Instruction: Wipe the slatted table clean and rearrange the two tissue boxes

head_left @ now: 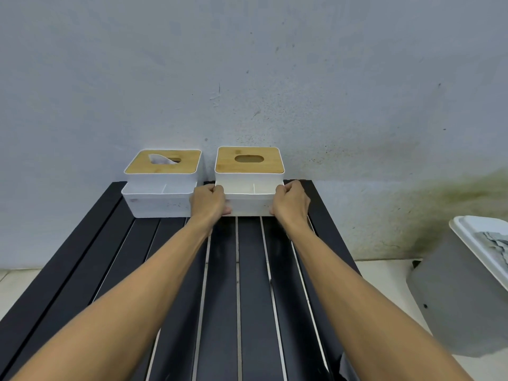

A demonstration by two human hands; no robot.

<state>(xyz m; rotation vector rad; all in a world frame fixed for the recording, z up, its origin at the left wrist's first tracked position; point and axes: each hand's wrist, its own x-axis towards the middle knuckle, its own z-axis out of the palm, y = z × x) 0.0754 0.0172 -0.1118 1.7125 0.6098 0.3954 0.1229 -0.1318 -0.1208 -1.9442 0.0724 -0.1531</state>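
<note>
Black slatted table [247,270] against stained grey wall [275,64]. Two white tissue boxes with bamboo lids at far end, side by side, close but apart. Left tissue box [160,185]: tissue poking from lid slot. Right tissue box [248,174]: oval slot, no tissue visible. Left hand [209,200] clamped on right box's left front corner, right hand [291,200] clamped on its right front corner, fingers curled over front tray rim, thumbs low on front wall. Grey bin [461,292] with white rim right of table, on floor.
</note>
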